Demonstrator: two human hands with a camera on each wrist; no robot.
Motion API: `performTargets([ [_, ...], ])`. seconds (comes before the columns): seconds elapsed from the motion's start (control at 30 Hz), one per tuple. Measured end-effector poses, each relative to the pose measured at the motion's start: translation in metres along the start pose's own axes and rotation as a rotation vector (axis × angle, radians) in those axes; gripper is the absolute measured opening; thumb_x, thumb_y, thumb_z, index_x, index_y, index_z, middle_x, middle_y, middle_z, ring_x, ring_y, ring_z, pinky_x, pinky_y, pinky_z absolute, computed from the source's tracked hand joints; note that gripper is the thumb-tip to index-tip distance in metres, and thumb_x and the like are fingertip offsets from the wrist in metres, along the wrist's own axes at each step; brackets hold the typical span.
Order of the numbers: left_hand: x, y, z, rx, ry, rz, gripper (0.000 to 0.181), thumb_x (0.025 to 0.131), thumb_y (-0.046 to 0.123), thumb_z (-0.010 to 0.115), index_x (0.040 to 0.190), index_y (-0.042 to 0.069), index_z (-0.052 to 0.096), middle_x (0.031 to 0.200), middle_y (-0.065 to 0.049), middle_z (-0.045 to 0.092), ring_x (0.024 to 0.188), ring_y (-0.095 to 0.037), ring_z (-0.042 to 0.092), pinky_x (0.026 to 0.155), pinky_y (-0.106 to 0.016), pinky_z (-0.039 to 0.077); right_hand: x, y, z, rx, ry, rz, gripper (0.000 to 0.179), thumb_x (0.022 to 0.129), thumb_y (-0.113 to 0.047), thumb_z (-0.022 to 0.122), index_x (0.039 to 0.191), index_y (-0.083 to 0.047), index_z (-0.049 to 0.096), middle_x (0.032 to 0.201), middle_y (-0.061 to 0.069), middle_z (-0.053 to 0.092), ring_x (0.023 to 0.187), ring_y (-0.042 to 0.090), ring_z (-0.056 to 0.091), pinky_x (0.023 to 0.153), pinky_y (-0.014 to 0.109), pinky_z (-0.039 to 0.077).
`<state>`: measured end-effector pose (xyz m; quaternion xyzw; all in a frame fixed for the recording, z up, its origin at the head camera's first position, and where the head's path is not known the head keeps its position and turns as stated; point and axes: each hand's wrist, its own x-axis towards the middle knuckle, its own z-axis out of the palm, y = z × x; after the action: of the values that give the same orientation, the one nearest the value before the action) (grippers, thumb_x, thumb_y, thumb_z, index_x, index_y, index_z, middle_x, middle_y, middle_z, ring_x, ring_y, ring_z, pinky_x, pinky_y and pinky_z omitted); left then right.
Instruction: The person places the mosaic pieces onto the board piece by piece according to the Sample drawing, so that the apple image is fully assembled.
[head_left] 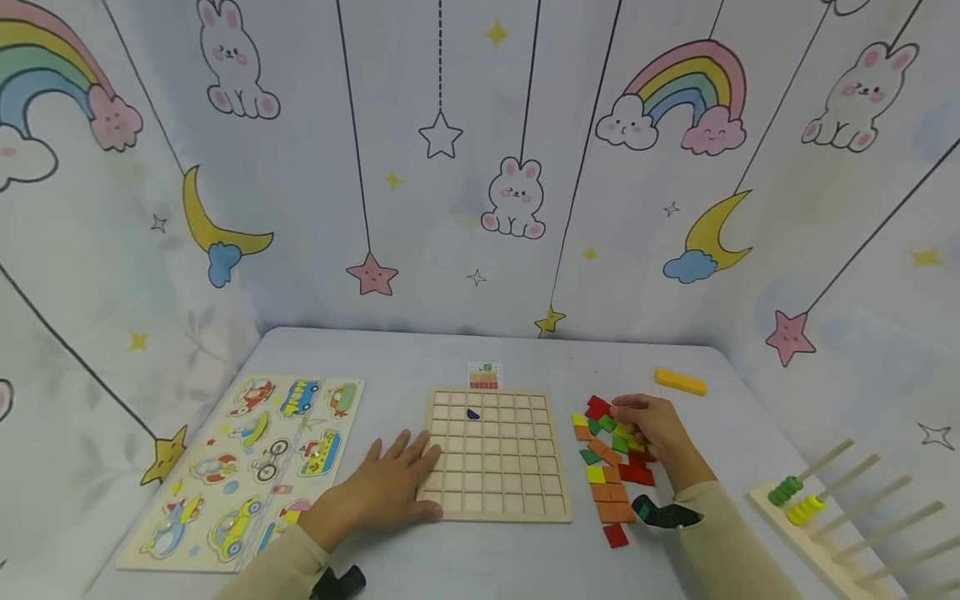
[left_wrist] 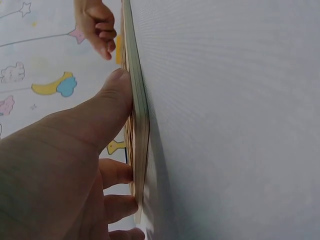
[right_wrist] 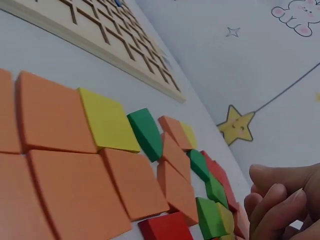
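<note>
A wooden grid board (head_left: 498, 481) lies in the middle of the table, with a small dark blue piece (head_left: 472, 413) in its upper part. My left hand (head_left: 386, 487) rests at the board's left edge, fingers spread and thumb on the near corner. In the left wrist view, thumb and fingertips touch the board's side (left_wrist: 140, 130). Over the far part of a group of coloured tiles (head_left: 611, 493) hovers my right hand (head_left: 656, 429), its fingers loosely bent. No piece shows between those fingers in the right wrist view. The tiles are orange, red, yellow and green.
A small picture card (head_left: 485, 376) lies behind the board. To the left is a vehicle puzzle board (head_left: 225, 450). A yellow bar (head_left: 680, 382) lies at the back right. On the right stands a wooden peg rack (head_left: 817, 533) with green and yellow beads.
</note>
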<state>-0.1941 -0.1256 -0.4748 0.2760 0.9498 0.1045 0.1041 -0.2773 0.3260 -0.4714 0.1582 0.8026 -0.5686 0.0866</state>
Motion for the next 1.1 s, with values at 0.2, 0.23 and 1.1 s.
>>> performTargets([
  [0.2,0.000,-0.002,0.001,-0.002,0.004,0.005,0.091,0.091,0.070,0.058,0.158,0.012,0.038,0.166,-0.015,0.029,0.152,-0.045,0.023,0.114,-0.074,0.022,-0.009,0.011,0.010,-0.023,-0.027,0.001,0.040,0.100,-0.021,0.068,0.134,-0.002,0.061,0.085,0.003,0.057,0.068,0.015,0.051,0.055,0.023,0.041],
  [0.23,0.000,-0.002,0.001,-0.004,0.003,0.005,0.091,0.091,0.069,0.059,0.158,0.012,0.038,0.166,-0.015,0.029,0.152,-0.045,0.024,0.114,-0.074,0.022,-0.010,0.011,0.012,-0.020,-0.032,-0.002,0.038,0.099,-0.020,0.068,0.133,-0.001,0.062,0.084,0.003,0.059,0.067,0.015,0.051,0.054,0.023,0.041],
  [1.1,0.000,0.000,0.000,0.000,0.006,0.009,0.091,0.091,0.069,0.059,0.158,0.011,0.038,0.166,-0.017,0.029,0.151,-0.045,0.026,0.115,-0.073,0.023,-0.016,0.008,0.033,-0.115,0.002,-0.129,0.042,0.097,-0.011,0.067,0.135,0.001,0.057,0.088,0.009,0.061,0.068,0.021,0.055,0.054,0.028,0.046],
])
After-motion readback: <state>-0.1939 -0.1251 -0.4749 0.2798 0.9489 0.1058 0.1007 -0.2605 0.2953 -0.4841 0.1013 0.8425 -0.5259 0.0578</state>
